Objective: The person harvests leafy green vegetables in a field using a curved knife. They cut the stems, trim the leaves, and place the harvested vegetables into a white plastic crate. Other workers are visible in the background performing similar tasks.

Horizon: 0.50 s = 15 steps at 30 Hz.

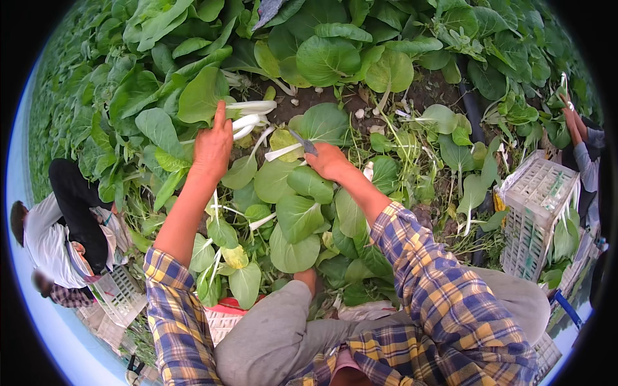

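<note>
My left hand [213, 144] lies on a leafy green plant with white stalks [251, 108], at the edge of the growing rows; its index finger points up along a broad leaf [205, 96]. To the right, my right hand [328, 161] is closed around a small knife [303, 141], whose dark blade points up and left over a yellowing leaf [286, 144]. A cut leaf with a white stalk [285, 151] lies beside the blade. Many loose leaves [297, 217] cover the ground between my arms and my knees. Whether my left fingers grip the stalks is hard to see.
A white plastic crate [536, 202] stands on the right, near a co-worker's arms [574, 125]. Another crate [118, 294] is at the left by a seated person [63, 236]. A dark hose [473, 113] runs along the soil. A red-rimmed crate [224, 309] stands by my leg.
</note>
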{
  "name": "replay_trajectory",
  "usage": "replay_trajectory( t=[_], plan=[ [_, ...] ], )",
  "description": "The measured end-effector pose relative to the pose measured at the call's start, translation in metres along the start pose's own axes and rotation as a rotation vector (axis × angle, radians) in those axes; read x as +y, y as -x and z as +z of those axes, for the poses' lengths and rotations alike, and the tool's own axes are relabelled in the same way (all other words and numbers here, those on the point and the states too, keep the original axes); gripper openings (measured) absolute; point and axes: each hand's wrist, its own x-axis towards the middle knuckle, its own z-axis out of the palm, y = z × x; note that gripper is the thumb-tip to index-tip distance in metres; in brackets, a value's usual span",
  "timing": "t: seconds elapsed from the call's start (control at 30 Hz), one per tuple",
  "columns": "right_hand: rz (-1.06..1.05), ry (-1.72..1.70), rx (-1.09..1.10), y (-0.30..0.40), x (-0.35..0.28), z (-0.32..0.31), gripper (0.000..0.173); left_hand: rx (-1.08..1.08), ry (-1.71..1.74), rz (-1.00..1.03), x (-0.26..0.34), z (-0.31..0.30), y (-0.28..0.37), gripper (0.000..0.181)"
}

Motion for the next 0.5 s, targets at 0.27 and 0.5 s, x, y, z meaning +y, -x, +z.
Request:
replay_trajectory(
  t=[0.27,0.5],
  plan=[
    [-0.223,-0.91,0.291,0.085,-0.049,-0.013,0.028,0.331,1.016,-0.251,0.001,-0.093,0.118,0.031],
    [-0.508,-1.328,-0.148,0.134,-0.13,-0.016,0.059,-0.106,1.954,-0.465,0.025,-0.133,0.203,0.034]
  ],
)
